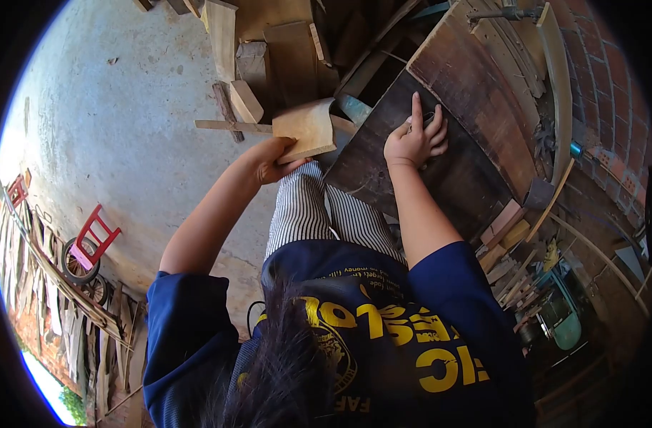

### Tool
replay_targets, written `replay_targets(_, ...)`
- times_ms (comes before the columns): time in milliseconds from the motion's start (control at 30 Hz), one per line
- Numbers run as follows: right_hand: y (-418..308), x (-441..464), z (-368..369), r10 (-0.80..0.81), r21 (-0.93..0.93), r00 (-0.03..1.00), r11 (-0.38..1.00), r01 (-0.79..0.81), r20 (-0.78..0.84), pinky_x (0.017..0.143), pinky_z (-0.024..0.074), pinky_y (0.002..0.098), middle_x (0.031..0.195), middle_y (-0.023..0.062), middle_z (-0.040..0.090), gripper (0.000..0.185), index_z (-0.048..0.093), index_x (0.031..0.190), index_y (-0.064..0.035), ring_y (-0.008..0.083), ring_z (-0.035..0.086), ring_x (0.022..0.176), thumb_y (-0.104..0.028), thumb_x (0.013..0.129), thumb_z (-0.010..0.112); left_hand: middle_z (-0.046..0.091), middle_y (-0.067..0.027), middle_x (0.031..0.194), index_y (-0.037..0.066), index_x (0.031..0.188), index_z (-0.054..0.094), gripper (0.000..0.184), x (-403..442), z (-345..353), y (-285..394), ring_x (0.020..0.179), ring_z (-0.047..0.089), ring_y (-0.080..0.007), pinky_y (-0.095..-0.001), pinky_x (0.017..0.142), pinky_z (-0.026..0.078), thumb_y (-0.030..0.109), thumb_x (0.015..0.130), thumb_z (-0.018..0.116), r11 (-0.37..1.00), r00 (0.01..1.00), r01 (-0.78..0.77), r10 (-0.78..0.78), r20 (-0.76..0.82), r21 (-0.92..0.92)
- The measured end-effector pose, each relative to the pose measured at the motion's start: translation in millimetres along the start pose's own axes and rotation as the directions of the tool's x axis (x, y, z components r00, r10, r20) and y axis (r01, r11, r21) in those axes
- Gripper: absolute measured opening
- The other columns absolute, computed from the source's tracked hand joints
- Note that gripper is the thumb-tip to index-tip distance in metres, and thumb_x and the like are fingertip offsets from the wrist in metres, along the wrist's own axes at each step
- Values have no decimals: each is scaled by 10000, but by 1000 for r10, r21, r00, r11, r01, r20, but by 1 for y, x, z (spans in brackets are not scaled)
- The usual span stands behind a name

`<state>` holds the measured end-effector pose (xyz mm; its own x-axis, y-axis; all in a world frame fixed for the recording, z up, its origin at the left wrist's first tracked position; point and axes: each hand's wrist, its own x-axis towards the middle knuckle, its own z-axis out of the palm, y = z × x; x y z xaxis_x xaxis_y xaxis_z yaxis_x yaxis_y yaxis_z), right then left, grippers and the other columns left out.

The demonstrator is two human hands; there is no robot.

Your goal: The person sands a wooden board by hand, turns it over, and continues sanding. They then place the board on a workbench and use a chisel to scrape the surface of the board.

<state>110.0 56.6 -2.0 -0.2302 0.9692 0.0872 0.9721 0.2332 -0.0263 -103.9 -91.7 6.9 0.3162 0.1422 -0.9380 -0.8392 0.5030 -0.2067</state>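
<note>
A pale, curved piece of wood (306,130) is held by my left hand (274,158), its thumb and fingers at the near left corner, above my striped trouser leg. My right hand (416,139) is over a dark wooden board (383,153), palm side turned down, with the index finger stretched out and the other fingers partly bent and apart. Something small and dark shows between the thumb and fingers; whether the hand grips it is unclear. A thin wooden strip (233,126) and a wooden block (246,102) lie just beyond my left hand.
Boards and blocks (290,57) are piled ahead. A large brown panel (476,93) stands at the right, near a brick wall (611,85). Wood scraps (508,225) and a green machine (565,321) are at the lower right. A red chair (94,235) is at the left.
</note>
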Motion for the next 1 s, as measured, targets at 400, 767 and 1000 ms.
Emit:
replay_targets(400,-2,0,0,-7,24,1000,1000,8,-22,999,185,601,1428,116,323,552,465,1309,-416,380,294,1297,-161,826,540,603,-199,917,-89,1066,493,220,112,-36,79,751,668,-240,-252,624,601,36,935,368,978,986,145,-155,-56,-152)
replay_targets(767,0,0,1,-25,30,998,999,27,-64,995,185,581,1418,107,343,519,491,1304,-388,375,307,1293,-161,838,507,558,-161,1183,3,1163,539,356,115,-47,146,1045,573,-326,-444,843,521,265,959,409,853,865,-498,502,14,159)
replay_targets(1000,-1,-1,-1,-25,17,998,1000,26,-56,998,184,575,1432,97,330,513,489,1311,-380,367,302,1298,-158,848,496,530,-127,1241,137,1216,543,368,66,-22,232,1140,510,-302,-443,889,452,222,858,526,-171,-12,-60,985,170,984)
